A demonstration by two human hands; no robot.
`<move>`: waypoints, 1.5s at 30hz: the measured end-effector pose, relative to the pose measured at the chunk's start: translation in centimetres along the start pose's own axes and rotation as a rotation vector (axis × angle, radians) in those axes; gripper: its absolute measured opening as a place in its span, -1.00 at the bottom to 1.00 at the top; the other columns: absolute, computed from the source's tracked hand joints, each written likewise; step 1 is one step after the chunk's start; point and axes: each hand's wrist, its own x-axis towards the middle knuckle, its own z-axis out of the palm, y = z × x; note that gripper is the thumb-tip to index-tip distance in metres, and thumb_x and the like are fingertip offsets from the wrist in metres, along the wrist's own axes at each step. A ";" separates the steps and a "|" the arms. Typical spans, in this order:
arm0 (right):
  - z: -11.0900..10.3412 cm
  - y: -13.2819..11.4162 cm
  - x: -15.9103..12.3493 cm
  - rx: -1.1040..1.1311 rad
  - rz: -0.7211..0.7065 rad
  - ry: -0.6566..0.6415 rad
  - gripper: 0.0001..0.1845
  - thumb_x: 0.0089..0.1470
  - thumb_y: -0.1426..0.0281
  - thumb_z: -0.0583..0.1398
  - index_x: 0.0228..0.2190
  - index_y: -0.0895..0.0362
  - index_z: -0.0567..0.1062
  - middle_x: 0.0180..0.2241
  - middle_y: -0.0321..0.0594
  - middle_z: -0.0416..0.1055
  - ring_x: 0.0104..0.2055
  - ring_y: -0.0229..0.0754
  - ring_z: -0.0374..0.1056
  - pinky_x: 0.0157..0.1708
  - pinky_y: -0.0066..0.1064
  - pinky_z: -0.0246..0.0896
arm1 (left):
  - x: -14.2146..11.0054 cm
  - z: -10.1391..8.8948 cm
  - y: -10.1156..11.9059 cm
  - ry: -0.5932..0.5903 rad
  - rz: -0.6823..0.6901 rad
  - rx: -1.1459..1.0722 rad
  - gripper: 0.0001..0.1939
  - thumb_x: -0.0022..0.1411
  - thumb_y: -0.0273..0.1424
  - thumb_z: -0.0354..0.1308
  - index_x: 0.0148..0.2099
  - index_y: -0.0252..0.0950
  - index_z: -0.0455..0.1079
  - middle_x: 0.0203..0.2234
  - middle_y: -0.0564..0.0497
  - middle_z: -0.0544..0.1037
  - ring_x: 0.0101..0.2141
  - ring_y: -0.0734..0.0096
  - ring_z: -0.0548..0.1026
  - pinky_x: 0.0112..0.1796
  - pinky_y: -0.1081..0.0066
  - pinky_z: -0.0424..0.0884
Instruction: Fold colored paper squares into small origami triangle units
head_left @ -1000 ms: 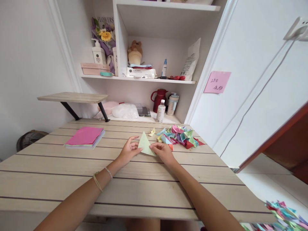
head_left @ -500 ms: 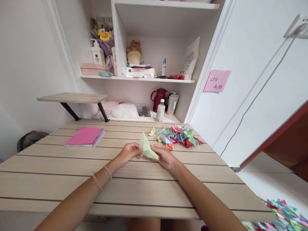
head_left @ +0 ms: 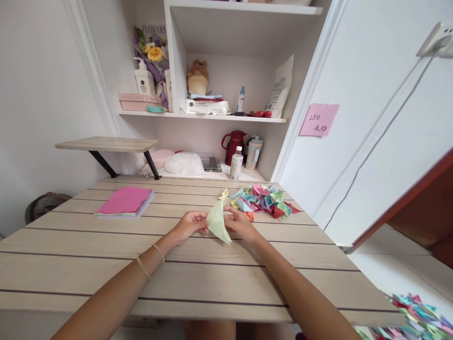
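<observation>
A pale green folded sheet of paper (head_left: 218,222) is held above the middle of the table, with one point up and another down toward me. My left hand (head_left: 193,225) pinches its left edge between thumb and fingers. On the other side, my right hand (head_left: 239,224) has its thumb and fingers at the right edge; the paper partly hides these fingertips. Just behind the sheet lies a small yellow folded paper (head_left: 223,193). A pile of colourful folded papers (head_left: 264,200) sits beyond my right hand.
A stack of coloured paper (head_left: 125,202), pink on top, lies on the table (head_left: 88,269) at left. Behind stand a small raised shelf (head_left: 106,143), a bottle (head_left: 236,164) and a red jug (head_left: 233,146). More folded papers (head_left: 419,314) lie low at the right.
The green paper has turned, its lower point swinging from the right to nearer me. My right-hand fingers have shifted along its edge; my left hand has barely moved.
</observation>
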 end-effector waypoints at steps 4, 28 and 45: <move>0.0 0.3 0.1 -0.132 -0.041 -0.102 -0.60 -0.23 0.33 0.23 -0.25 0.14 0.40 -0.67 -0.40 0.30 -0.65 -0.36 0.21 -0.62 -0.53 0.11 | 0.0 -0.1 -0.1 0.008 -0.070 0.012 -0.67 -0.08 -0.32 0.26 -0.27 -0.42 0.39 -0.56 -0.05 0.52 -0.55 0.47 0.47 -0.46 0.47 0.37; -0.6 0.6 0.2 -0.475 -0.291 -0.061 -0.74 -0.18 0.21 0.23 -0.49 0.16 0.53 -0.44 -0.20 0.43 -0.44 -0.23 0.26 -0.47 -0.44 0.13 | -0.1 -0.3 0.6 0.125 -0.034 -0.039 -0.66 -0.11 -0.30 0.27 -0.30 -0.33 0.26 -0.48 0.01 0.48 -0.53 0.52 0.44 -0.47 0.51 0.34; -0.6 1.6 1.0 -0.205 -0.295 0.199 -0.68 -0.18 0.19 0.23 -0.43 0.09 0.25 -0.60 -0.35 0.30 -0.57 -0.30 0.20 -0.58 -0.48 0.09 | 0.2 0.4 -0.1 0.077 0.073 0.065 -0.65 -0.10 -0.36 0.26 -0.26 -0.31 0.23 -0.50 0.04 0.48 -0.50 0.47 0.45 -0.44 0.45 0.37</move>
